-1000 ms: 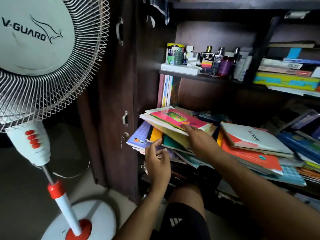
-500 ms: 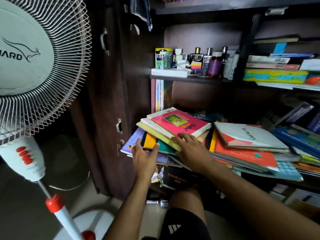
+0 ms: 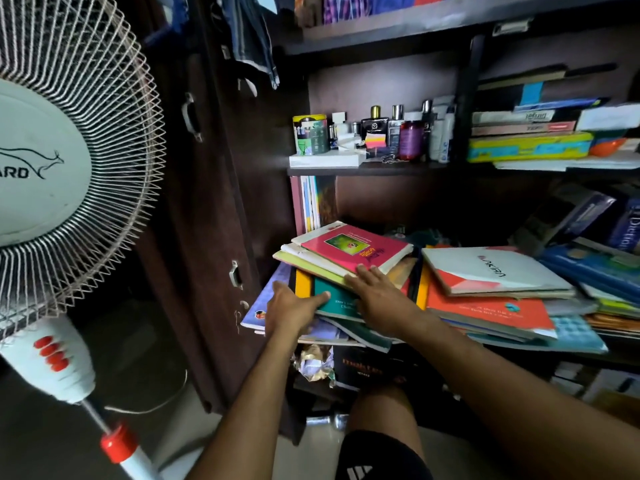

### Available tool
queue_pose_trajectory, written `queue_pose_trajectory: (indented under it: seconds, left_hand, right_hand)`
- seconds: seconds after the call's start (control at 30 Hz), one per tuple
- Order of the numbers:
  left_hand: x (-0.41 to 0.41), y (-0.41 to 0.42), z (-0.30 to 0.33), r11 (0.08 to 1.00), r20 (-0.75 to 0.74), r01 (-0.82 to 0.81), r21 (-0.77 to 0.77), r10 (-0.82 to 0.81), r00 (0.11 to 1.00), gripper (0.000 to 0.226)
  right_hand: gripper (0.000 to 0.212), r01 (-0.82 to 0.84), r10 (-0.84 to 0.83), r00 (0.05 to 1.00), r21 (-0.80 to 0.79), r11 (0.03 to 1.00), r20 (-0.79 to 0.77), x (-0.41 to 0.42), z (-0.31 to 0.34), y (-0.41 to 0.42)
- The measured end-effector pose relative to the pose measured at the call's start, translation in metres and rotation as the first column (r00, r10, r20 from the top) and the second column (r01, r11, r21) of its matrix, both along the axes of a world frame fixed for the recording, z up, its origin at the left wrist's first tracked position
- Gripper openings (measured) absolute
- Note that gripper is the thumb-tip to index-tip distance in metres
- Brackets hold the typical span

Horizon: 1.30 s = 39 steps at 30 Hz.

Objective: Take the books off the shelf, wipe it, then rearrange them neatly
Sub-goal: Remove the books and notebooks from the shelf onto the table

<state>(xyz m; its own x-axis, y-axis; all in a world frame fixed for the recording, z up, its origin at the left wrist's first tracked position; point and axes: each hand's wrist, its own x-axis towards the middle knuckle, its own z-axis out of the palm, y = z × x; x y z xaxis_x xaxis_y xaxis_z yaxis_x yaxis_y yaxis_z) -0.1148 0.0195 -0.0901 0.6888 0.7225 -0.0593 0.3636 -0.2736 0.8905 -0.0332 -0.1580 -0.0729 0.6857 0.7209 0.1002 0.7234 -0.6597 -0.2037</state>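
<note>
A loose pile of books lies on the dark shelf's middle level, with a pink book [image 3: 356,249] on top of the left stack. My left hand [image 3: 291,308] grips the front edge of that stack, thumb over a teal book [image 3: 337,301] and fingers under it. My right hand [image 3: 375,294] lies on the stack's front, fingers reaching up under the pink book. To the right sits a second stack topped by a white and red book [image 3: 491,270] over an orange one [image 3: 491,311]. A few thin books [image 3: 311,202] stand upright at the back left.
A white pedestal fan [image 3: 62,174] stands close on the left. The dark cupboard door [image 3: 221,202] is beside the shelf. Bottles and boxes [image 3: 374,136] fill the shelf above, with more flat books [image 3: 530,133] to the right. My knee [image 3: 381,414] is below the shelf.
The view has shifted closer and to the right. My left hand has moved up from below the stack to grip its front edge; my right hand has stayed on the stack.
</note>
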Motion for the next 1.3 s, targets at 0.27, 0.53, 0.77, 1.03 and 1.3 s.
queue_pose_trajectory:
  seconds: [0.27, 0.53, 0.77, 1.03, 1.3]
  left_hand:
    - [0.003, -0.009, -0.003, 0.944, 0.162, 0.063, -0.324, -0.010, 0.987, 0.074]
    - [-0.023, 0.009, 0.071, 0.962, 0.315, 0.029, -0.270, 0.059, 0.947, 0.027]
    - [-0.104, 0.020, 0.104, 0.963, 0.419, -0.010, -0.271, 0.127, 0.899, 0.023]
    - [-0.203, -0.021, 0.048, 0.896, 0.568, 0.014, -0.444, 0.269, 0.778, 0.037]
    - [-0.181, -0.101, 0.012, 0.841, 0.564, 0.301, -0.450, 0.005, 0.826, 0.028]
  right_hand:
    - [0.059, -0.085, 0.085, 0.995, 0.008, 0.996, 0.044, -0.019, 0.000, 0.001]
    - [0.101, 0.067, -0.079, 0.988, -0.090, 0.994, -0.136, -0.020, 0.019, -0.021]
    - [0.082, 0.080, 0.219, 0.814, 0.479, 0.874, -0.537, -0.065, 0.054, -0.008]
    - [0.034, 0.493, 0.407, 0.314, 0.514, 0.702, -0.858, -0.110, 0.039, -0.005]
    - [0.024, 0.518, 0.426, 0.590, 0.727, 0.451, -0.685, -0.120, 0.058, -0.084]
